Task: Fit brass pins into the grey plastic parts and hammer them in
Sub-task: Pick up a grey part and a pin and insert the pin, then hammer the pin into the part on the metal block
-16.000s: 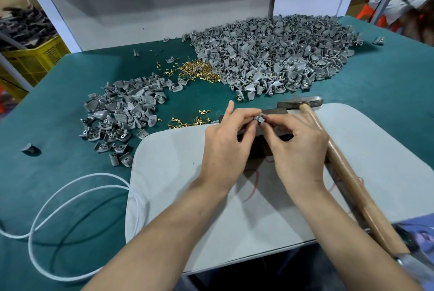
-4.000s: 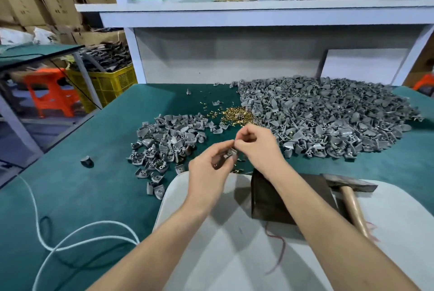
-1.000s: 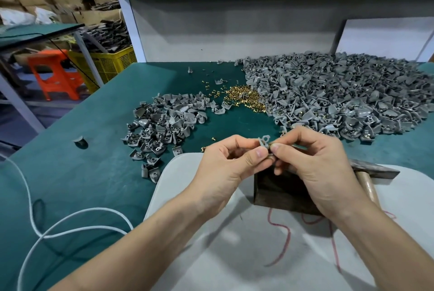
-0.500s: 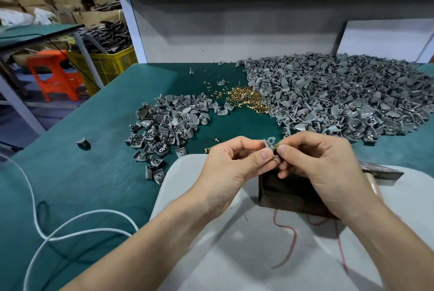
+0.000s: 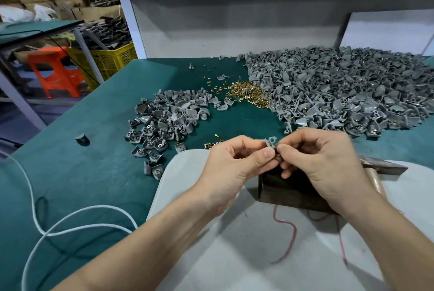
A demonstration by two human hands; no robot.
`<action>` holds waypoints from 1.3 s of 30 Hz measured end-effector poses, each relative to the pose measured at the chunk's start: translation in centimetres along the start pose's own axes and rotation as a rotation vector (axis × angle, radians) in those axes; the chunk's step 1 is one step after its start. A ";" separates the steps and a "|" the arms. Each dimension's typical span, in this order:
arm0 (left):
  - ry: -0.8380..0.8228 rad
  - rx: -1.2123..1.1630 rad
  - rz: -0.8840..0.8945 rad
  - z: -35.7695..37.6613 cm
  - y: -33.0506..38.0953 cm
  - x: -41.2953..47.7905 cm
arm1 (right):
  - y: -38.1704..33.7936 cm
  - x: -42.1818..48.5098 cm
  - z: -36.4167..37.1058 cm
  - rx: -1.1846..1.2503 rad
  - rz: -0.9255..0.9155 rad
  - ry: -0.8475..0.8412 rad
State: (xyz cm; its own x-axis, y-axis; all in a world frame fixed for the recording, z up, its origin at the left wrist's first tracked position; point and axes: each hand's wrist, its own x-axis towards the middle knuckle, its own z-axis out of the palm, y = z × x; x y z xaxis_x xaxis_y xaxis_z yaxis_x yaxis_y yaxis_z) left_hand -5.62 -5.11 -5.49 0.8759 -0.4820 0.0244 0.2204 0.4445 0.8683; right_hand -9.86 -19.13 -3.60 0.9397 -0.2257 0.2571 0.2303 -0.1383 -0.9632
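The left hand (image 5: 232, 168) and right hand (image 5: 328, 166) are pinching one grey plastic part (image 5: 270, 141), apparently seating a hidden pin; the hammer (image 5: 385, 167), right of the fingers (image 5: 264, 154), is waiting.

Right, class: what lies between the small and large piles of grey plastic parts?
A heap of loose brass pins on the green table mat, against the edge of the large pile; the head view shows it.

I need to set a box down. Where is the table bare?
Free: mat left of the small pile, around one stray part; board nearer than the left hand and right hand, bar red thread. Crowded: big pile and pins at the back.
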 end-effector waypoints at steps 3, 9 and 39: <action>-0.003 0.012 0.016 0.0 -0.1 -0.1 | 0.1 0.0 0.0 -0.022 0.005 -0.015; -0.098 0.221 0.125 0.2 -0.1 -0.6 | -1.4 0.1 -2.6 -0.126 0.014 0.084; -0.097 0.833 0.291 -1.2 -1.6 0.7 | -9.7 -3.6 -0.1 -0.995 0.311 -0.137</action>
State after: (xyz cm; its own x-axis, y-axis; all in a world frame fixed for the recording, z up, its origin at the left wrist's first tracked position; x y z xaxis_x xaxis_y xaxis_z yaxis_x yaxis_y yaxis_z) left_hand -4.83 -5.26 -7.45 0.8001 -0.5139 0.3095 -0.4225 -0.1164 0.8989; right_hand -15.52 -17.02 4.82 0.9566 -0.2848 -0.0615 -0.2794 -0.8369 -0.4707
